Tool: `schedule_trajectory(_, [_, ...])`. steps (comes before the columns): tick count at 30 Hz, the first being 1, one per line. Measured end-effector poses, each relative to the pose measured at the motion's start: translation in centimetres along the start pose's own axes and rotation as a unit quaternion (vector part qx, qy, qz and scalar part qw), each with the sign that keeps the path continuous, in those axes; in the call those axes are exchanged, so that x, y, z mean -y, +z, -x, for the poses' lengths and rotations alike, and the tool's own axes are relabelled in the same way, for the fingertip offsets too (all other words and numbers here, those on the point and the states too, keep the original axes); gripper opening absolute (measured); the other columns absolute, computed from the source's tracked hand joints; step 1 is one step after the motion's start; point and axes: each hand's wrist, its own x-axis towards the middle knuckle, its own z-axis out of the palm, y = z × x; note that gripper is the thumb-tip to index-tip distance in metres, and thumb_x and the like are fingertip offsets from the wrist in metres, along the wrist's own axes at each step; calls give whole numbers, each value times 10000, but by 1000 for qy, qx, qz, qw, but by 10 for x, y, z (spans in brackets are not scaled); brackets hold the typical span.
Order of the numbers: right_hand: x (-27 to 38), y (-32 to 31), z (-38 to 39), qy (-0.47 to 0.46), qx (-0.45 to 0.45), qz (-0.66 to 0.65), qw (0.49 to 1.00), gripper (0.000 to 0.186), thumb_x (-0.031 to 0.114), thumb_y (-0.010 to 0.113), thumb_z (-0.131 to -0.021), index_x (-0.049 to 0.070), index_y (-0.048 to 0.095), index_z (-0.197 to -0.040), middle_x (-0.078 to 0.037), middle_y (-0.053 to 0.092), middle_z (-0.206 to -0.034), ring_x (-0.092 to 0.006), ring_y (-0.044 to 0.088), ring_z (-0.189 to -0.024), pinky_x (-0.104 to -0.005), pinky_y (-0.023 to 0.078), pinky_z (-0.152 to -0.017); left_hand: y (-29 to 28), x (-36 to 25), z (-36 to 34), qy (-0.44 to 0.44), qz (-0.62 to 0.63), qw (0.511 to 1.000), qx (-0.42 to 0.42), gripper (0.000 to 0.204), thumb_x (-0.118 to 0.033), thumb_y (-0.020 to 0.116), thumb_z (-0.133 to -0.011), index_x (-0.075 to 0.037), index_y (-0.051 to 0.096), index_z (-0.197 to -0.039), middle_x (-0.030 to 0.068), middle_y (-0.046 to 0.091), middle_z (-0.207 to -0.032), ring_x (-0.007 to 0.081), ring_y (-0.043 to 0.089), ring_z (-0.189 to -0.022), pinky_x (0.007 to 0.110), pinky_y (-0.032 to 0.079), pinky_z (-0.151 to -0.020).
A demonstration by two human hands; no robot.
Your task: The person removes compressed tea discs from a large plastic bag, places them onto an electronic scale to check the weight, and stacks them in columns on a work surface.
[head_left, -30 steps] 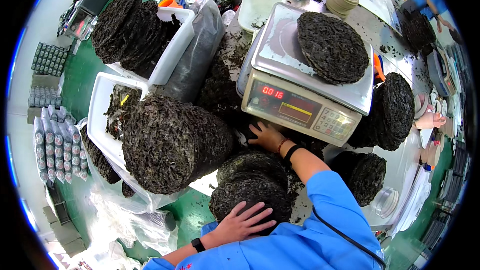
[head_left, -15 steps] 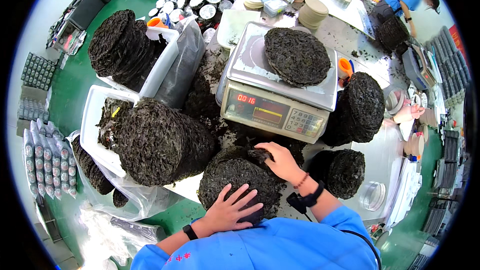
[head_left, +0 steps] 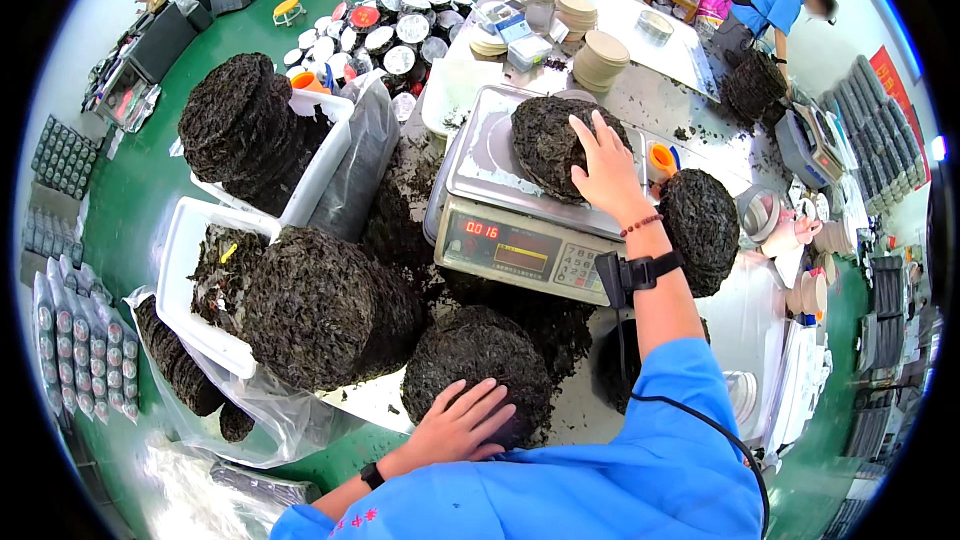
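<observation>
On the steel plate of a digital scale (head_left: 530, 250) lies a round dark cake (head_left: 550, 145) that looks like dried seaweed. My right hand (head_left: 608, 172) rests over the right part of this cake, fingers spread; what is under the palm is hidden. Close to my body, a stack of similar dark cakes (head_left: 478, 360) stands on the table. Flat against the near side of its top is my left hand (head_left: 462, 427), with fingers apart. Loose dark scraps (head_left: 550, 325) are strewn between the stack and the scale.
Left of the scale, two white tubs (head_left: 205, 325) hold scraps and cake stacks (head_left: 330, 305). Another stack (head_left: 700, 230) stands right of the scale, beside an orange cup (head_left: 661, 159). A co-worker (head_left: 775, 10) bends over a dark stack at the far right.
My right hand has moved forward from the near stack, where it held a small dark scrap, onto the cake on the scale. The left hand remains on the stack. The view has shifted slightly.
</observation>
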Motion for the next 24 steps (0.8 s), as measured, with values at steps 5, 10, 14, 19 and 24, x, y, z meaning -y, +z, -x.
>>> schedule_trajectory(5, [13,18,16,-48,40,-11,998,864,600,684,-769,239,357,-1482,-138,263,-1566,-426,200,-1434,-640,184,-1115,-14,5,8,-62,-1,996,-67,597,-313,737,-781,-95,558,-1307,121,486,-1404,313,419,-1334,485,329,-1079])
schedule_trajectory(10, [14,6,62,-108,61,44,991,874,531,745,-737,288,358,-1482,-99,328,-1529,-399,254,-1408,-610,256,-1083,-17,9,20,-169,5,975,-143,589,-170,748,-750,-46,549,-1290,160,502,-1348,367,446,-1281,474,360,-1060])
schedule_trajectory(14, [27,1,153,-156,-83,77,981,520,138,529,-871,294,510,-1367,-72,461,-1427,-376,389,-1319,-570,335,-1036,-3,17,45,-281,69,938,-188,624,-119,723,-780,-22,481,-1346,181,444,-1388,383,418,-1287,464,338,-1085])
schedule_trajectory(19, [19,-42,297,-59,-129,70,987,419,170,529,-898,289,568,-1297,-79,490,-1410,-388,444,-1299,-563,343,-1058,25,34,68,-380,165,896,-162,901,-209,779,-759,1,275,-1476,219,371,-1435,358,390,-1323,435,319,-1112])
schedule_trajectory(24, [-51,-32,391,147,-164,192,956,440,87,515,-918,249,535,-1327,-105,457,-1438,-408,411,-1326,-588,304,-1084,53,48,68,-411,321,830,-197,1040,-278,828,-722,28,208,-1500,232,358,-1436,339,381,-1339,412,315,-1117])
